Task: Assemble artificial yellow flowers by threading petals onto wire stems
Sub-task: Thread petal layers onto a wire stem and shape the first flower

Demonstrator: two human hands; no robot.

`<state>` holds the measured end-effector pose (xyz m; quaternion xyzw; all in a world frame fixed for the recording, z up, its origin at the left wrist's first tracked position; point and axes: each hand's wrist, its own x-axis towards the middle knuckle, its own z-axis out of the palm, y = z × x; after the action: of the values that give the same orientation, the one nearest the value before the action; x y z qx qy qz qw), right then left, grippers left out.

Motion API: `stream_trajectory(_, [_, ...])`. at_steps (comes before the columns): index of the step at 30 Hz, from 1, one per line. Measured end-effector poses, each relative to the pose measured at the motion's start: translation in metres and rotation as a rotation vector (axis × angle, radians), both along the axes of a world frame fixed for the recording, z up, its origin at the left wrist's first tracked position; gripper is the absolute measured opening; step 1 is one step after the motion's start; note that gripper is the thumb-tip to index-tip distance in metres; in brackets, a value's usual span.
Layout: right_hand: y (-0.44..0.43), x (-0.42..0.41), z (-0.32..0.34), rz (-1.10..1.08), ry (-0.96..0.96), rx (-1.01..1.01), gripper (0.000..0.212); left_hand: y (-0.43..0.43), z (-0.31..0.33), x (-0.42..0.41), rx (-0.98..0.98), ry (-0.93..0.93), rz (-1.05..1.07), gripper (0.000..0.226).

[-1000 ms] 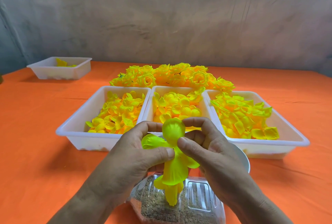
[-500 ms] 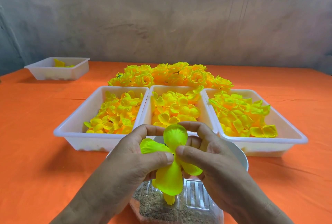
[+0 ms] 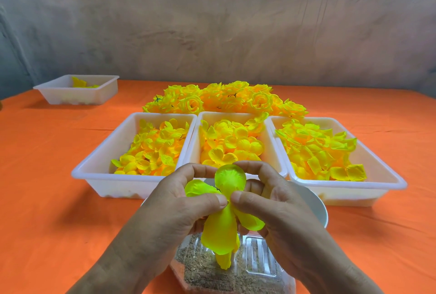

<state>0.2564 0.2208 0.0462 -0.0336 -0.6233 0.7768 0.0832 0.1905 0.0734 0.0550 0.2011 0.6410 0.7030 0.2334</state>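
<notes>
A yellow-green petal piece (image 3: 224,220) with several lobes is pinched at its centre between both thumbs and fingers, low in the middle of the view. My left hand (image 3: 172,211) holds it from the left, my right hand (image 3: 278,208) from the right. A small yellow bud hangs below the petals. The wire stem is hidden by my fingers. Three white trays of loose yellow petals stand just beyond my hands: left tray (image 3: 94,171), middle tray (image 3: 195,128), right tray (image 3: 382,175). Finished yellow flowers (image 3: 226,97) lie piled behind them.
A clear plastic container (image 3: 257,267) with brown granules sits under my hands. A white bowl (image 3: 316,208) lies partly hidden behind my right hand. Another white tray (image 3: 75,90) with a few petals stands at the far left. An orange cloth (image 3: 47,199) covers the table.
My hands and the petal piece have kept nearly the same place. The thumbs have closed in on the petal centre, and the lower lobe hangs lower over the bud.
</notes>
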Motion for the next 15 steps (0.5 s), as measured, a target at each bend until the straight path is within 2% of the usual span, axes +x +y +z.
stream_trajectory(11, [0.002, 0.0, -0.01, 0.039, -0.047, -0.035, 0.047, 0.0, -0.014, -0.006, -0.026, -0.072, -0.061, 0.033])
stream_trajectory(15, [0.003, 0.0, -0.015, 0.026, -0.093, 0.006, 0.037, -0.001, -0.023, -0.007, -0.077, -0.107, -0.044, 0.044])
